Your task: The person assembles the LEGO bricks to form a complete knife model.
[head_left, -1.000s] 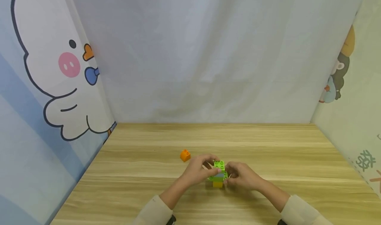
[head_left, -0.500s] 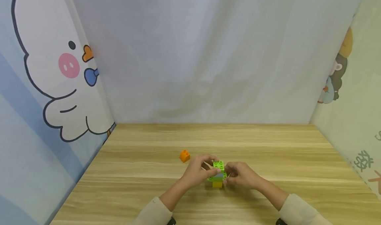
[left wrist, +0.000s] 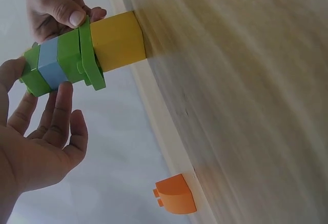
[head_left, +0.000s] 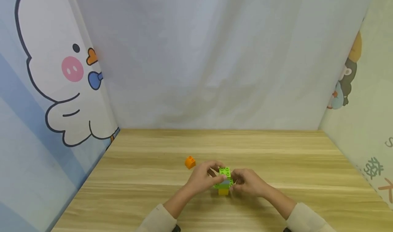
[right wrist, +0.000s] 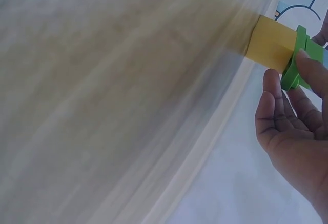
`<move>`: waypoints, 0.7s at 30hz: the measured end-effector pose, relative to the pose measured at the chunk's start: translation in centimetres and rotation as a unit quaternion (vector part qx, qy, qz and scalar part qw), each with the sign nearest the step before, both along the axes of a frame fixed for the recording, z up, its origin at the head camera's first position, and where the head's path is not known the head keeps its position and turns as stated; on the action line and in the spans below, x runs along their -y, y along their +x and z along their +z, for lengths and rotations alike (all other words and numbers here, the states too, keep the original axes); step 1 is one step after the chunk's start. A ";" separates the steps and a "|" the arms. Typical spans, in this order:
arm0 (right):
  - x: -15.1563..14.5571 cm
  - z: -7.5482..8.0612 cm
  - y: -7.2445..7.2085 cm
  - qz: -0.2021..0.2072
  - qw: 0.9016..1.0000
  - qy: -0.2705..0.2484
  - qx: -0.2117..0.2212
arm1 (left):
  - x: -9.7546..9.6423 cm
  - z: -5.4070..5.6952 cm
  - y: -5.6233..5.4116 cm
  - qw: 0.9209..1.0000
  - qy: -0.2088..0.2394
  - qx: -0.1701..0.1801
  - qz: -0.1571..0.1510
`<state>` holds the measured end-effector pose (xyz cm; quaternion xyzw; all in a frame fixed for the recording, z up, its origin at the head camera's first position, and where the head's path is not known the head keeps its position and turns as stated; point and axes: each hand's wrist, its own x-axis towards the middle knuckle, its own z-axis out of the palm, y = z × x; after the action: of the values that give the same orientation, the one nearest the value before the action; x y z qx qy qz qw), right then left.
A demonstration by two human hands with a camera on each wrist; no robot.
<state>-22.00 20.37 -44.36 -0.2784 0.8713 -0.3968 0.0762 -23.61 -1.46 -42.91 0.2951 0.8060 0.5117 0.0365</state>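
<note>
A small tower of toy building bricks stands upright on the table. At its base is a yellow brick point(left wrist: 119, 40); above it come a wider thin green plate point(left wrist: 90, 57), a green brick point(left wrist: 69, 54), a light blue brick point(left wrist: 51, 62) and a bright green top brick point(head_left: 225, 172) with studs. My left hand point(head_left: 202, 177) pinches the upper bricks between thumb and fingers from the left. From the right, my right hand point(head_left: 250, 182) pinches the green plate's edge, its thumb on the plate in the right wrist view point(right wrist: 297, 131). Fingers partly cover the tower's sides.
An orange brick point(head_left: 190, 162) with a sloping, rounded side lies on the wooden table point(head_left: 138, 177), behind and left of the tower. A pale curtain point(head_left: 215, 61) hangs at the table's back edge. Printed cloth walls stand at left and right.
Both hands keep their grip on the tower with hardly any movement. The head view has shifted slightly, so the scene sits a little lower.
</note>
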 end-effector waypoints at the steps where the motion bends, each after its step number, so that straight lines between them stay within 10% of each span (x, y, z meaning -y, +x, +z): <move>1: 0.0 0.0 0.0 0.000 1.000 0.001 -0.002 | 0.0 0.0 0.0 1.000 0.002 -0.001 -0.001; 21: 0.4 0.6 -0.2 -0.003 0.999 0.041 -0.004 | 3.6 0.0 -0.3 0.999 -0.030 -0.015 0.025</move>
<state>-22.15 19.94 -43.72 -0.2743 0.8880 -0.3598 0.0825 -23.94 -5.08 -42.89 0.2810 0.8287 0.4837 0.0202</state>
